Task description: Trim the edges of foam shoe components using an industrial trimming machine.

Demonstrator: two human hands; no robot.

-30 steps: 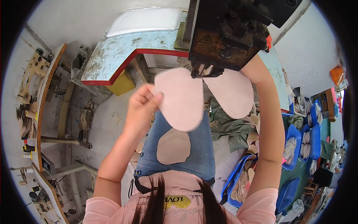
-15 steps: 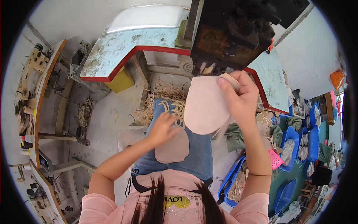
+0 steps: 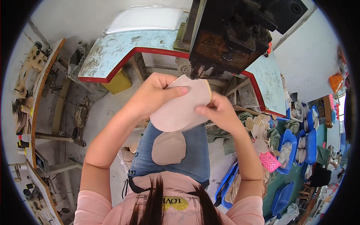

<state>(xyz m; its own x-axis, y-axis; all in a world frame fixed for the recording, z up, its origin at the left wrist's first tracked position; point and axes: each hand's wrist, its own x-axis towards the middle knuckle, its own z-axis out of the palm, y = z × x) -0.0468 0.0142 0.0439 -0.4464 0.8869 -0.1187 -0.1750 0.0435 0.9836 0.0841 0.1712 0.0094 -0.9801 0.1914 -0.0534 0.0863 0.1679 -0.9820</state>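
Observation:
Both hands grip a pale pinkish, flat insole piece [image 3: 179, 108] with a rounded end, just under the head of a dark machine [image 3: 228, 41]. My left hand [image 3: 160, 92] is closed on its left side, thumb lying on the top face. At the right edge, my right hand [image 3: 220, 112] pinches it between thumb and fingers, slightly blurred. The piece's upper edge reaches the machine's lower tip; whether they touch I cannot tell. Below it, a small stack of similar pale pieces [image 3: 168, 149] rests on my jeans.
A worn light-blue worktable [image 3: 123, 47] with a red edge curves around the machine. Beneath it stands a yellow bin [image 3: 119, 81]. To the right are blue baskets [image 3: 287, 150], a pink perforated basket [image 3: 270, 161] and more pale pieces [image 3: 258, 125]. Wooden racks [image 3: 48, 97] stand at left.
My left hand has risen from the lap stack and taken hold of the insole piece. The piece has moved left and tilted; my right hand has shifted down and left along with it.

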